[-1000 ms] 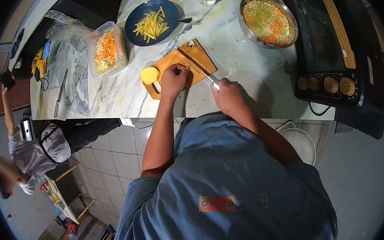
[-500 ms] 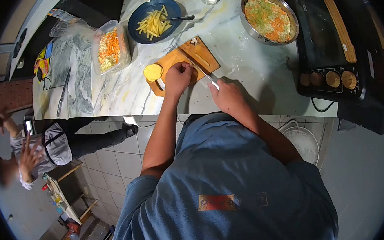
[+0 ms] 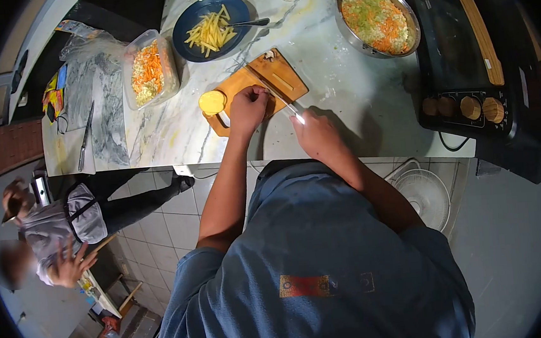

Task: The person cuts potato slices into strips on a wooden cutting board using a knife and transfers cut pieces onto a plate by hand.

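A kitchen knife is held by its handle in my right hand, its blade lying slantwise over the wooden cutting board. My left hand is closed on the board right beside the blade, fingertips bent down; what they press on is hidden. Round yellow potato slices lie stacked at the board's left end, near its handle hole. On the blade's other side rests a thin potato stick. A small dark-and-white scrap sits near the board's far edge.
Behind the board, a blue plate holds potato sticks and a fork. Shredded vegetables fill a plastic tub and a metal bowl. Another knife lies left; a stove stands right. Another person stands at left.
My view has shifted slightly, moving the countertop things a little left and up. The knife and both my hands keep nearly the same place on the board. The other person's arms have moved.
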`<state>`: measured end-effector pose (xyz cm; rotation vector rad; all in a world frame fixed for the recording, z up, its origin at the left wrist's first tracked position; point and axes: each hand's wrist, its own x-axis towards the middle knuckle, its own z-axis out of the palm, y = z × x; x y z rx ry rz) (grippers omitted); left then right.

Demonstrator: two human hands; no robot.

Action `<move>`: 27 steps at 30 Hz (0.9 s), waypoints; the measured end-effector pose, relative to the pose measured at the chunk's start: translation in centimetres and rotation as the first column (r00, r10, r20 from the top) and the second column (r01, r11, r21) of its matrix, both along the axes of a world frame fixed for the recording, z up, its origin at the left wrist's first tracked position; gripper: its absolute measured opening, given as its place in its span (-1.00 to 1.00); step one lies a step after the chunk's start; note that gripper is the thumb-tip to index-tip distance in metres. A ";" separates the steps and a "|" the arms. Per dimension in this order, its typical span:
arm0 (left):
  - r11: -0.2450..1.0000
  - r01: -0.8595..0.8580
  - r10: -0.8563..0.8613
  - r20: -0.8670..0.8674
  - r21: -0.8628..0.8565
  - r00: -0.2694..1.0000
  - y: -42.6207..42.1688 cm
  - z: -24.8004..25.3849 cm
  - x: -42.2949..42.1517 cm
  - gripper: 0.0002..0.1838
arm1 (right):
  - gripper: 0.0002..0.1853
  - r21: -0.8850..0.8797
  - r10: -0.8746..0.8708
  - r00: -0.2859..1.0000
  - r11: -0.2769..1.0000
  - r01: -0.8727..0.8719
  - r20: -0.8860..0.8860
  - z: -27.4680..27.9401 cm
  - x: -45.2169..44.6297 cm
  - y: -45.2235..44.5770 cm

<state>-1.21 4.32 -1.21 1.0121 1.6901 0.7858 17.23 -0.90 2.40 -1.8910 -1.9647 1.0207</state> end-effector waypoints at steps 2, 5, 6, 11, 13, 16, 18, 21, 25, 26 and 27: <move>1.000 0.003 -0.002 0.022 -0.029 1.000 0.0 -0.1 0.0 -0.77 | -0.56 0.005 0.001 1.000 1.000 -0.001 0.004 0.2 0.0 0.0; 0.999 0.016 -0.017 0.031 0.038 0.999 0.0 -0.1 0.0 -0.78 | -0.55 -0.129 0.009 0.999 0.992 -0.004 0.039 1.1 -0.1 0.3; 0.999 0.019 -0.019 0.006 0.038 1.000 -0.1 0.2 0.0 -0.78 | -0.55 -0.124 0.009 0.999 0.992 -0.005 0.035 1.0 -0.1 0.3; 1.000 -0.001 0.000 0.029 0.019 1.000 -0.1 1.1 0.3 -0.79 | -0.55 -0.114 0.009 0.999 0.994 -0.005 0.032 0.8 0.0 0.3; 1.000 -0.007 0.007 0.030 0.006 1.000 -0.2 2.0 0.6 -0.79 | -0.56 -0.056 -0.007 1.000 0.998 0.007 -0.002 0.4 0.0 0.2; 1.000 -0.008 0.007 0.040 0.014 0.999 -0.2 1.7 0.5 -0.80 | -0.56 -0.050 0.004 1.000 0.999 -0.004 0.003 0.2 0.1 0.3; 1.000 -0.004 0.003 0.050 0.013 0.999 0.0 1.1 0.3 -0.80 | -0.56 -0.108 0.003 1.000 0.994 -0.002 0.014 0.4 0.0 0.5; 1.000 0.002 -0.002 0.052 0.008 0.999 -0.2 1.0 0.4 -0.81 | -0.56 -0.168 0.003 0.999 0.986 0.003 0.034 0.6 0.0 0.5; 1.000 0.003 -0.004 0.044 0.031 0.999 -0.2 0.8 0.3 -0.79 | -0.57 -0.090 -0.025 0.999 0.996 0.029 0.044 0.3 -0.3 0.4; 0.999 0.001 -0.003 0.048 0.048 0.999 -0.6 -0.1 0.1 -0.79 | -0.57 -0.073 -0.024 0.999 0.997 0.028 0.048 -0.2 -0.3 0.1; 0.998 0.014 -0.014 -0.005 0.054 1.000 -0.9 -1.4 -0.2 -0.78 | -0.56 -0.103 -0.032 0.998 0.994 0.038 0.060 -0.7 -0.4 -0.1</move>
